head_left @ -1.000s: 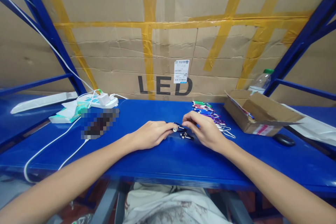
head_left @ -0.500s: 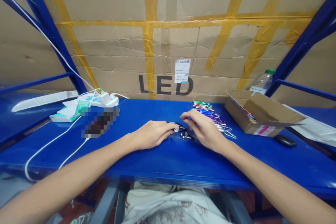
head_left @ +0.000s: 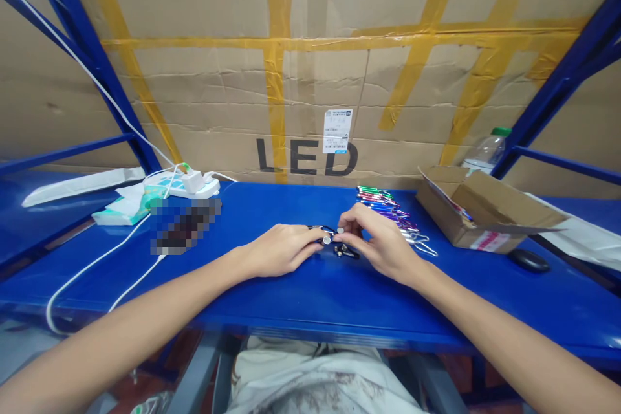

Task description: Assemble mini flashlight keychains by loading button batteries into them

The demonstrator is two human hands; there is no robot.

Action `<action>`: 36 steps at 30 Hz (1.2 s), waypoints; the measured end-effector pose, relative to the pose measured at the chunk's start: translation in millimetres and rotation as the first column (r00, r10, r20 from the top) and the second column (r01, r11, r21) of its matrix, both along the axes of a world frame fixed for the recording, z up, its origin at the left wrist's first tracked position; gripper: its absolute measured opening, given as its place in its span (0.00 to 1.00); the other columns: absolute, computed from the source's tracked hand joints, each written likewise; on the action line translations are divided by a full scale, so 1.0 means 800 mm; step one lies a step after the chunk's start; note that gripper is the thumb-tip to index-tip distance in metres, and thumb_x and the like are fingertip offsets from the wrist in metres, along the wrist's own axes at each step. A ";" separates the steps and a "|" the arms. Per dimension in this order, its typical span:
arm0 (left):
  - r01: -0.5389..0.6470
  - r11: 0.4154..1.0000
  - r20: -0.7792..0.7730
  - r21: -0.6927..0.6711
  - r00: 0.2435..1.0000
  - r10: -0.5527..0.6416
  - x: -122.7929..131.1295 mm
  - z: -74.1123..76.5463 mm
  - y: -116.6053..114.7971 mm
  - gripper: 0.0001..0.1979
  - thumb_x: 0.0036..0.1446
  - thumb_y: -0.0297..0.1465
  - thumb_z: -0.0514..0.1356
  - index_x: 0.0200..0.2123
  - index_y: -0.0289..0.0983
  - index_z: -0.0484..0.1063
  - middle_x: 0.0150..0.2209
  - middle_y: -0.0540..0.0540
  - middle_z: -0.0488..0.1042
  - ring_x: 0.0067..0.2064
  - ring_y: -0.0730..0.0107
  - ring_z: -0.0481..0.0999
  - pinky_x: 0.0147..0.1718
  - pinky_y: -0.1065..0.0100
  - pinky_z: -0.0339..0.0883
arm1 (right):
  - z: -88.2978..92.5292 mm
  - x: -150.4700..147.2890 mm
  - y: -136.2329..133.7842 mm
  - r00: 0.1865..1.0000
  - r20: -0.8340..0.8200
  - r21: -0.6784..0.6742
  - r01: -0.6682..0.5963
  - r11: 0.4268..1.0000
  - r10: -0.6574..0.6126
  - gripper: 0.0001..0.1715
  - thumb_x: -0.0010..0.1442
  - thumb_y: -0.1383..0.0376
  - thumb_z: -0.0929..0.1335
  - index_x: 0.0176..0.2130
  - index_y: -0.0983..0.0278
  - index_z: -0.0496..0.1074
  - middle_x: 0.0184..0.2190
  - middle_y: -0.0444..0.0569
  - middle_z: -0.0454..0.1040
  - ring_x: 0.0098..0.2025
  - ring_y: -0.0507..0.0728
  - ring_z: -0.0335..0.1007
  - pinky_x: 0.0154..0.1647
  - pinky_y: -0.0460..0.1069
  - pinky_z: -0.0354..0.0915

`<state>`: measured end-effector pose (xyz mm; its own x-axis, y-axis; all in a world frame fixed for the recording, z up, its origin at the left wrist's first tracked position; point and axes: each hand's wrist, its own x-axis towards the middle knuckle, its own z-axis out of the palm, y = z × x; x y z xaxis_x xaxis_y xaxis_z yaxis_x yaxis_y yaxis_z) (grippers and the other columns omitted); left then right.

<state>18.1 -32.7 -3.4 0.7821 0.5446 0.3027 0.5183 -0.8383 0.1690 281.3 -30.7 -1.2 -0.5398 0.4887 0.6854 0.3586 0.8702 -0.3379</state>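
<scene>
Left hand (head_left: 277,250): rests low over the blue table (head_left: 310,297), thumb and fingers closed on a pale round-ended piece (head_left: 326,240). Right hand (head_left: 377,238): thumb and fingertip pinch a small silvery piece (head_left: 340,230), just beside the first. Small black parts (head_left: 348,252) lie on the table beneath; coloured metallic sticks (head_left: 376,197) lie in a row beyond the right hand.

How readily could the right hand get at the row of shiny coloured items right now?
Probably yes: the shiny coloured items lie close beside the right hand with nothing visible on top, though that hand appears to be holding a small pale-ended piece.
</scene>
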 end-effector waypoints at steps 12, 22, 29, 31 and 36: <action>-0.015 1.000 -0.013 0.010 1.000 0.015 0.000 -0.002 0.001 0.13 0.78 0.34 0.53 0.59 0.40 0.72 0.51 0.42 0.83 0.49 0.58 0.84 0.50 0.64 0.75 | 0.002 0.000 -0.002 0.998 0.064 0.027 -0.030 0.999 0.028 0.11 0.78 0.67 0.64 0.56 0.57 0.72 0.47 0.53 0.78 0.48 0.61 0.76 0.50 0.56 0.73; -0.008 1.000 -0.015 0.011 1.000 0.008 0.000 0.000 0.001 0.14 0.78 0.36 0.53 0.58 0.39 0.74 0.48 0.41 0.83 0.48 0.57 0.84 0.48 0.64 0.75 | 0.003 -0.002 -0.004 0.998 0.051 0.019 -0.023 1.000 0.022 0.09 0.78 0.65 0.64 0.54 0.58 0.72 0.45 0.52 0.79 0.45 0.60 0.77 0.48 0.54 0.73; 0.019 1.000 0.004 0.021 1.000 -0.019 0.000 -0.002 0.001 0.15 0.77 0.39 0.57 0.57 0.39 0.76 0.46 0.42 0.83 0.46 0.59 0.85 0.46 0.66 0.73 | 0.004 -0.002 -0.005 0.999 0.041 0.031 0.003 1.000 -0.004 0.04 0.77 0.64 0.66 0.50 0.59 0.71 0.41 0.51 0.75 0.38 0.58 0.71 0.39 0.53 0.70; 0.017 1.000 0.001 0.020 1.000 -0.017 0.000 -0.001 0.001 0.14 0.76 0.39 0.58 0.55 0.38 0.76 0.45 0.43 0.83 0.45 0.59 0.84 0.45 0.66 0.73 | 0.006 -0.003 -0.006 0.999 0.043 0.043 -0.007 0.999 0.006 0.05 0.77 0.65 0.66 0.51 0.59 0.72 0.43 0.53 0.76 0.41 0.59 0.72 0.42 0.54 0.71; 0.014 1.000 -0.004 0.017 1.000 -0.014 0.001 0.002 -0.001 0.14 0.76 0.39 0.59 0.54 0.38 0.77 0.44 0.43 0.83 0.44 0.59 0.84 0.43 0.66 0.72 | 0.007 -0.004 -0.008 0.999 0.035 0.039 -0.009 0.999 0.007 0.07 0.77 0.67 0.65 0.52 0.58 0.72 0.45 0.53 0.75 0.40 0.58 0.72 0.42 0.54 0.71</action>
